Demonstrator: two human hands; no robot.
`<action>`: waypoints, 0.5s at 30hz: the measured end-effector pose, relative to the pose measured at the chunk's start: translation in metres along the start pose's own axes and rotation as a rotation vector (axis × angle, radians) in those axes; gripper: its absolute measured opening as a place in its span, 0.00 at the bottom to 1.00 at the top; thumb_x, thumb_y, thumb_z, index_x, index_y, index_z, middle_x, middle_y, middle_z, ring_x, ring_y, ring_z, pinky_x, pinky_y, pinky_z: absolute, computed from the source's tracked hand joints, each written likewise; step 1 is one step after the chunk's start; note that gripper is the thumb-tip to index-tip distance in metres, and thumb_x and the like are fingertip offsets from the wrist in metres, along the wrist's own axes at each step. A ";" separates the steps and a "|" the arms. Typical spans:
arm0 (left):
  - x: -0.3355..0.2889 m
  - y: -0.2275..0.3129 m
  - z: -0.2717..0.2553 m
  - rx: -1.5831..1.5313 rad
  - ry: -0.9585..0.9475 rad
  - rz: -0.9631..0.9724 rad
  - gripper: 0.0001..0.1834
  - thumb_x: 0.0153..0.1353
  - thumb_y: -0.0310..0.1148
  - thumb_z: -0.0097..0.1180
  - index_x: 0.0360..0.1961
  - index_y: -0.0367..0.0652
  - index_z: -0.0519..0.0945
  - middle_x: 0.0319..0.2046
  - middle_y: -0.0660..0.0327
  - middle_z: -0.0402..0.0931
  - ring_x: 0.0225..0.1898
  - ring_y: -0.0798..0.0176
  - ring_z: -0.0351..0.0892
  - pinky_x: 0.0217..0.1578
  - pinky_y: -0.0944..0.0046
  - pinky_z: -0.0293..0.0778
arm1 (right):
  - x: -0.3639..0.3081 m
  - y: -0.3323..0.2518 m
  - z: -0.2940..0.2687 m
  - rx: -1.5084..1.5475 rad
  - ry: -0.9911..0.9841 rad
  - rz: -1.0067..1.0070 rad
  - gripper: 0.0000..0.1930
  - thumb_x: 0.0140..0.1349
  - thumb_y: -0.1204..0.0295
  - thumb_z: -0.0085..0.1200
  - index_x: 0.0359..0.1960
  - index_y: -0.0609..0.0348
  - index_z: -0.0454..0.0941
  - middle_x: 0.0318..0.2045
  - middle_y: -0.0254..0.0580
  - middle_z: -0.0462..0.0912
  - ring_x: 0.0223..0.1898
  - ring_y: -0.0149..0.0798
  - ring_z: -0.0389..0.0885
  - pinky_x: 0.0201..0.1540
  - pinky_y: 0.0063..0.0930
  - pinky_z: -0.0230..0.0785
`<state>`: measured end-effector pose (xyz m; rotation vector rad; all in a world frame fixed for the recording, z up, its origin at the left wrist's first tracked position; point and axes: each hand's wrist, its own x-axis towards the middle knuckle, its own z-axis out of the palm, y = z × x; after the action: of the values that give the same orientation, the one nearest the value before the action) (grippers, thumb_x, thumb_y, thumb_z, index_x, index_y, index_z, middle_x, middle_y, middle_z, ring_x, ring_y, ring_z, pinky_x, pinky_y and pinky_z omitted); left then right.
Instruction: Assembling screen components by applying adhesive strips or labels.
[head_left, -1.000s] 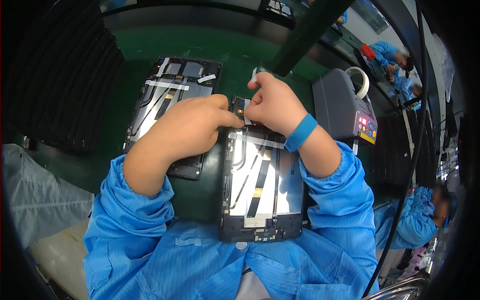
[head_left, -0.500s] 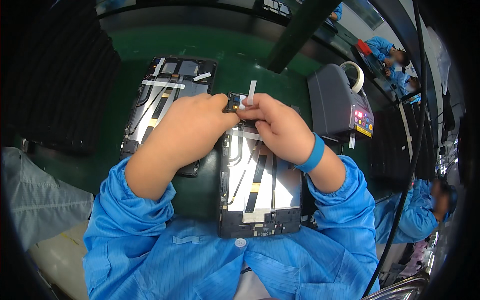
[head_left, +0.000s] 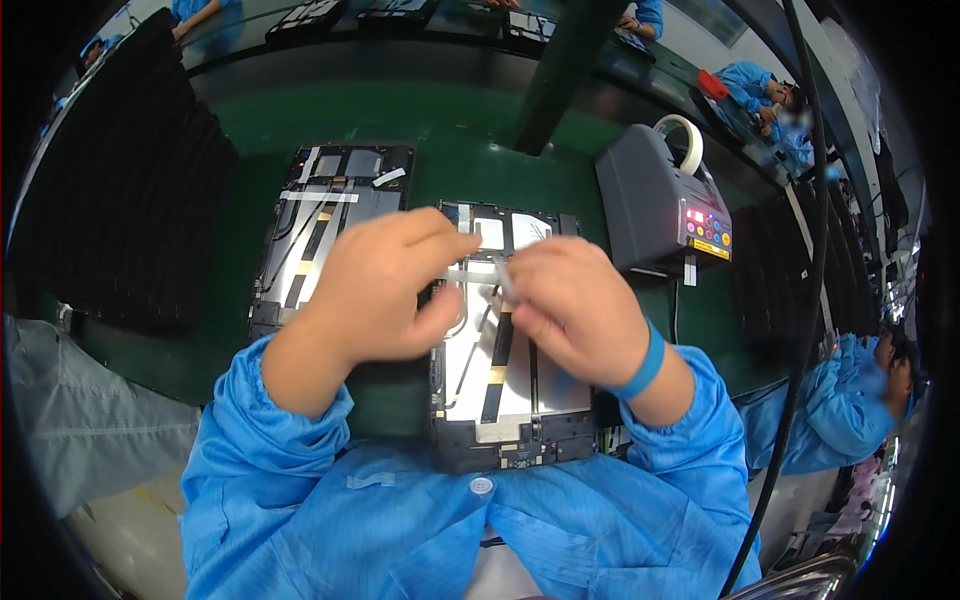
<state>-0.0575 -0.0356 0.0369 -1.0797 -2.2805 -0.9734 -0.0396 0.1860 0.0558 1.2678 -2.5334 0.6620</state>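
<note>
An opened tablet (head_left: 470, 420) lies in front of me, its silver inner plate, dark ribbon cables and black frame exposed. My left hand (head_left: 375, 290) hovers over its upper left side, thumb and forefinger apart, with nothing seen between them. A short whitish tape strip (head_left: 507, 283), smeared by motion, is pinched in the fingertips of my right hand (head_left: 570, 310) above the middle of the plate. Another pale strip (head_left: 470, 276) crosses the tablet between my hands. To the left lies a second opened tablet (head_left: 350, 205) with white strips on it, partly behind my left hand.
A grey tape dispenser (head_left: 645, 215) with lit buttons and a white tape roll (head_left: 690, 145) stands at right, by a green post (head_left: 555, 90). Stacked black trays (head_left: 120, 200) rise at left. A black cable (head_left: 815, 250) hangs at right. Co-workers sit beyond.
Both hands have come down from the tablet's top edge toward its middle, uncovering the upper parts. The left thumb and forefinger have spread apart. The tape strip moved down with my right hand.
</note>
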 end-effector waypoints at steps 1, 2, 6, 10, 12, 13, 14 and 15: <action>-0.001 0.004 0.000 -0.146 -0.005 0.085 0.21 0.38 0.33 0.65 0.35 0.35 0.79 0.29 0.51 0.76 0.27 0.52 0.76 0.26 0.61 0.71 | -0.007 -0.010 -0.002 0.011 0.021 -0.035 0.06 0.50 0.71 0.58 0.30 0.55 0.76 0.31 0.40 0.77 0.39 0.44 0.75 0.40 0.37 0.64; -0.001 0.012 0.003 -0.231 -0.025 0.108 0.18 0.40 0.33 0.66 0.34 0.36 0.80 0.28 0.52 0.76 0.25 0.53 0.76 0.25 0.61 0.71 | -0.013 -0.019 -0.002 0.043 0.033 -0.045 0.07 0.49 0.71 0.58 0.30 0.54 0.76 0.30 0.39 0.77 0.38 0.44 0.75 0.40 0.37 0.64; -0.011 0.046 0.012 -0.265 -0.022 0.150 0.07 0.46 0.33 0.66 0.23 0.45 0.79 0.21 0.64 0.76 0.22 0.60 0.76 0.23 0.63 0.70 | -0.036 -0.034 -0.003 0.146 0.073 0.053 0.07 0.49 0.71 0.59 0.31 0.54 0.77 0.26 0.36 0.78 0.32 0.41 0.76 0.38 0.34 0.63; -0.008 0.066 0.010 -0.219 -0.069 0.192 0.07 0.44 0.29 0.67 0.23 0.41 0.81 0.20 0.61 0.77 0.18 0.62 0.76 0.17 0.66 0.67 | -0.056 -0.042 -0.011 0.169 0.207 0.245 0.10 0.48 0.71 0.61 0.34 0.55 0.80 0.24 0.34 0.80 0.28 0.39 0.78 0.37 0.31 0.63; -0.004 0.072 0.014 -0.237 -0.064 0.199 0.07 0.43 0.29 0.68 0.23 0.41 0.81 0.20 0.62 0.77 0.18 0.62 0.76 0.17 0.66 0.67 | -0.063 -0.038 -0.019 0.240 0.201 0.233 0.10 0.47 0.73 0.62 0.33 0.56 0.79 0.27 0.35 0.81 0.31 0.38 0.80 0.38 0.31 0.63; -0.002 0.074 0.017 -0.262 -0.054 0.211 0.07 0.43 0.29 0.68 0.24 0.41 0.81 0.19 0.62 0.77 0.18 0.62 0.76 0.17 0.65 0.68 | -0.065 -0.034 -0.019 0.245 0.207 0.234 0.10 0.47 0.73 0.62 0.33 0.56 0.79 0.27 0.35 0.81 0.31 0.38 0.80 0.38 0.31 0.63; 0.000 0.075 0.019 -0.260 -0.061 0.210 0.07 0.43 0.29 0.68 0.24 0.41 0.81 0.19 0.62 0.77 0.18 0.62 0.76 0.17 0.65 0.68 | -0.068 -0.030 -0.018 0.219 0.224 0.106 0.10 0.45 0.75 0.61 0.32 0.55 0.79 0.28 0.36 0.82 0.32 0.40 0.80 0.38 0.32 0.63; 0.003 0.073 0.022 -0.221 -0.078 0.190 0.10 0.43 0.29 0.67 0.28 0.39 0.82 0.21 0.61 0.78 0.18 0.62 0.75 0.18 0.65 0.69 | -0.071 -0.025 -0.018 0.191 0.241 -0.022 0.09 0.44 0.76 0.61 0.30 0.55 0.78 0.29 0.36 0.83 0.33 0.42 0.81 0.38 0.33 0.64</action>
<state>-0.0027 0.0150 0.0541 -1.4206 -2.1184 -1.1417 0.0231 0.2307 0.0506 1.1906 -2.3023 1.0069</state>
